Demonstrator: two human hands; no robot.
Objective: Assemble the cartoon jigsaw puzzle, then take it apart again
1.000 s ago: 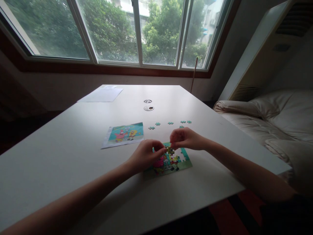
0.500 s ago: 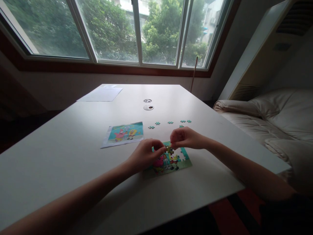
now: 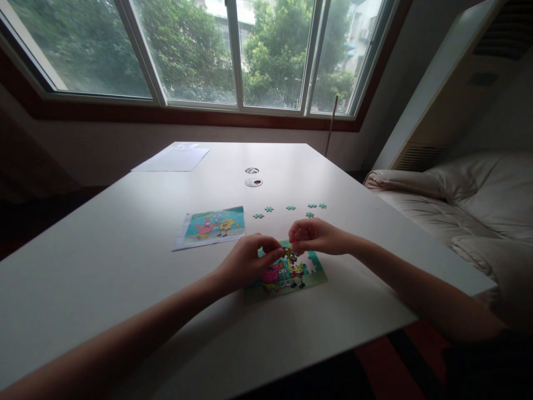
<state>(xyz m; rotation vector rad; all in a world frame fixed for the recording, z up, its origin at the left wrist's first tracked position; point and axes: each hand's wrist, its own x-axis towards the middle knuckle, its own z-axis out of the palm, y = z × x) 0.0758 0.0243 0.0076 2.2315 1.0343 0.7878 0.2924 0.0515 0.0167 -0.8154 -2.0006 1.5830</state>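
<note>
A jigsaw puzzle (image 3: pixel 310 280) with cartoon figures and a green-blue background lies near the table's front, with white gaps in its upper right part. Above it, a small yellow-brown puzzle piece (image 3: pixel 290 255) shows between my fingertips. My left hand (image 3: pixel 250 258) pinches it from the left, thumb and forefinger together. From the right, my right hand (image 3: pixel 314 236) has its fingers curled and closed at the piece's other side. Both hands cover the puzzle's upper edge. A printed reference picture (image 3: pixel 214 225) with the same figures lies to the left.
Several loose turquoise puzzle pieces (image 3: pixel 291 208) lie scattered beyond my hands on the white table (image 3: pixel 125 266). Farther back are two round discs (image 3: pixel 253 182) and white paper sheets (image 3: pixel 172 160). A pale sofa (image 3: pixel 470 194) stands right of the table, below the window side.
Both hands stay nearly in place at the puzzle, fingers still pinched around the piece. The whole view has shifted very slightly.
</note>
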